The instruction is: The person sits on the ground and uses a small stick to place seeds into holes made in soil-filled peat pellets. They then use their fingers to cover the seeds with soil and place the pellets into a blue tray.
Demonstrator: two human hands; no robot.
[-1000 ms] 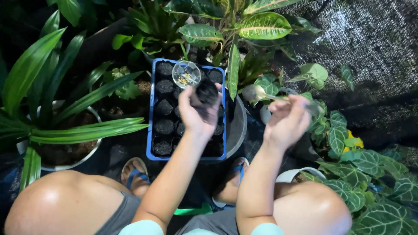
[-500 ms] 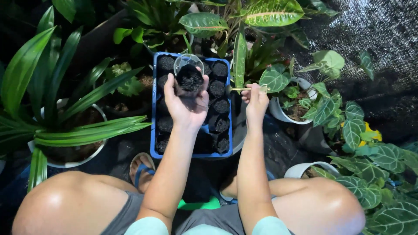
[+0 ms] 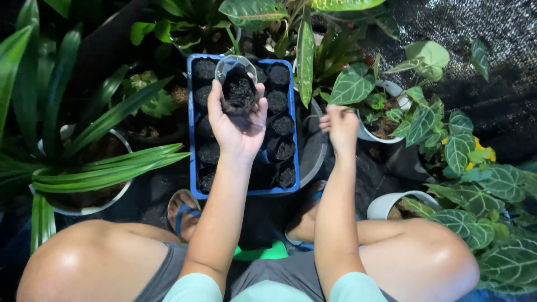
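Both hands sit as before: left hand fingers gripping the soil-filled cup, right hand fingers pinched closed.

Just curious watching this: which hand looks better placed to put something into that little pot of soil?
Probably the right hand: it looks free, pinched beside the soil-filled pot, which the left hand holds over the blue tray.

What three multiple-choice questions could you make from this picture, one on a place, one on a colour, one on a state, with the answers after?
1. Where is the left hand?
A. over the blue tray
B. on a knee
C. inside a white pot

2. What colour is the tray?
A. red
B. blue
C. yellow

3. The small pot in the left hand is:
A. empty
B. filled with dark soil
C. filled with water

Answers: 1 A, the hand hangs above the tray's cells; 2 B, its rim is blue; 3 B, dark soil shows inside. The right hand looks pinched shut.
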